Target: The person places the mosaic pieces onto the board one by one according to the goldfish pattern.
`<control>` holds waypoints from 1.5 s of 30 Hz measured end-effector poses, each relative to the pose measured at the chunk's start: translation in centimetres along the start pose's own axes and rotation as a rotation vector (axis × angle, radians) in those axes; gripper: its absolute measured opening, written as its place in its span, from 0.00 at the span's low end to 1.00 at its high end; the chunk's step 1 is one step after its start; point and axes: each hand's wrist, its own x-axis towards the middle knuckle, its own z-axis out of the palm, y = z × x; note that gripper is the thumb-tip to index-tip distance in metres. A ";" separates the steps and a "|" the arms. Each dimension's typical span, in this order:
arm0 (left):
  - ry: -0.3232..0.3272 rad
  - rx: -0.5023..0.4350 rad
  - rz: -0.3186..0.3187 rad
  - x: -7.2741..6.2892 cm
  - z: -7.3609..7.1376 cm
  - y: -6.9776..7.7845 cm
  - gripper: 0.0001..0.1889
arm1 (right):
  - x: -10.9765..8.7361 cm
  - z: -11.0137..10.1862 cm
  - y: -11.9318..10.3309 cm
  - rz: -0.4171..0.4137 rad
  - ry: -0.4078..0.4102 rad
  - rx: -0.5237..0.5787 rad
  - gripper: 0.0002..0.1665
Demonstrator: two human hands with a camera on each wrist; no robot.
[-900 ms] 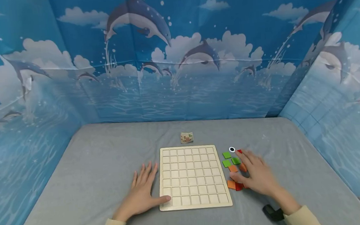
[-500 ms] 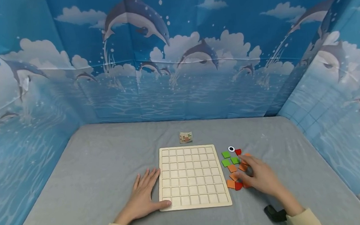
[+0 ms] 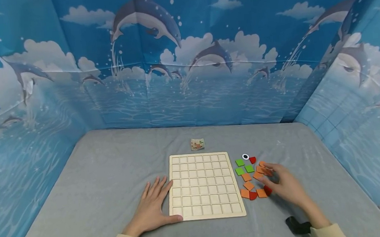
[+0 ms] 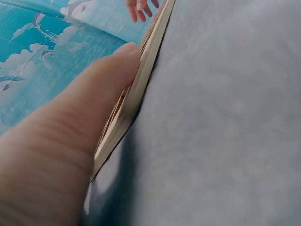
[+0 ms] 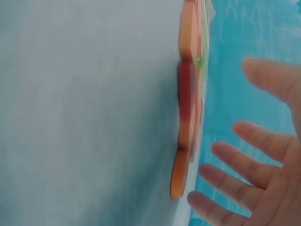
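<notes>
Pale wooden grid board, flat on grey cloth: left hand at its left edge, spread, gripping nothing. Visible cells all unfilled; flat green, orange and red tiles lie loose rightward, beside the right hand, fingers parted, holding none.

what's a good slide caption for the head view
Left hand at the left edge of a grid board, right hand at coloured tiles, card beyond the board.

The right hand is shifting rightward, uncovering a red piece and more orange tiles near its fingers.
</notes>
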 end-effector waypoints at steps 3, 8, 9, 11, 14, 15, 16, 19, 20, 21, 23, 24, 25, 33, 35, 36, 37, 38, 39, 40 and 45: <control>-0.002 0.005 0.005 -0.1 -0.1 0.0 0.59 | 0.0 -0.4 0.1 0.039 0.001 0.006 0.38; -0.001 0.002 0.006 -0.1 -0.2 0.0 0.59 | 0.4 -1.0 0.7 0.044 -0.002 0.015 0.36; -0.001 0.003 0.006 -0.1 -0.2 0.0 0.59 | 0.6 -1.1 0.8 0.040 -0.003 0.020 0.35; 0.001 0.011 0.009 -0.1 -0.2 0.0 0.59 | 0.9 -1.3 1.1 0.033 -0.005 0.025 0.33; 0.000 0.026 0.012 0.0 -0.1 -0.1 0.59 | 1.7 -1.3 1.4 0.049 -0.023 0.025 0.33; -0.001 0.030 0.015 0.0 -0.1 -0.1 0.59 | 2.0 -1.3 1.5 0.063 -0.035 0.024 0.34; 0.001 0.031 0.016 0.0 -0.1 -0.1 0.59 | 2.2 -1.3 1.5 0.080 -0.048 0.023 0.35; 0.002 0.036 0.020 0.0 -0.1 -0.1 0.59 | 3.0 -1.2 1.6 0.121 -0.083 0.016 0.36; 0.002 0.034 0.021 0.0 -0.2 -0.1 0.59 | 3.2 -1.2 1.6 0.132 -0.095 0.016 0.36; 0.003 0.035 0.023 0.0 -0.2 -0.1 0.59 | 3.4 -1.1 1.6 0.142 -0.103 0.015 0.36; 0.002 0.036 0.024 0.0 -0.2 -0.1 0.59 | 3.7 -1.1 1.7 0.151 -0.113 0.011 0.35; 0.003 0.038 0.024 0.0 -0.2 -0.1 0.58 | 3.8 -1.0 1.7 0.154 -0.117 0.008 0.34; 0.001 0.037 0.025 -0.1 -0.2 -0.1 0.59 | 3.9 -1.0 1.7 0.156 -0.121 0.006 0.33; 0.011 0.043 0.025 -0.1 -0.1 -0.1 0.59 | 4.7 -0.9 1.8 0.122 -0.125 -0.033 0.25; 0.013 0.045 0.028 -0.1 -0.1 -0.1 0.59 | 4.8 -0.9 1.8 0.119 -0.126 -0.041 0.24; 0.014 0.046 0.029 -0.1 -0.1 -0.1 0.58 | 4.9 -0.9 1.8 0.119 -0.127 -0.044 0.24; 0.013 0.046 0.031 -0.1 -0.2 -0.1 0.59 | 4.9 -0.9 1.8 0.119 -0.131 -0.045 0.24; 0.011 0.049 0.032 -0.1 -0.2 -0.1 0.59 | 5.0 -0.9 1.7 0.124 -0.131 -0.047 0.23; 0.010 0.051 0.033 -0.1 -0.2 -0.1 0.58 | 5.0 -0.9 1.7 0.125 -0.131 -0.049 0.23; 0.008 0.052 0.033 -0.1 -0.2 -0.1 0.58 | 5.0 -0.9 1.6 0.129 -0.131 -0.053 0.23; 0.005 0.051 0.033 -0.1 -0.3 -0.1 0.57 | 5.2 -0.8 1.4 0.150 -0.126 -0.080 0.24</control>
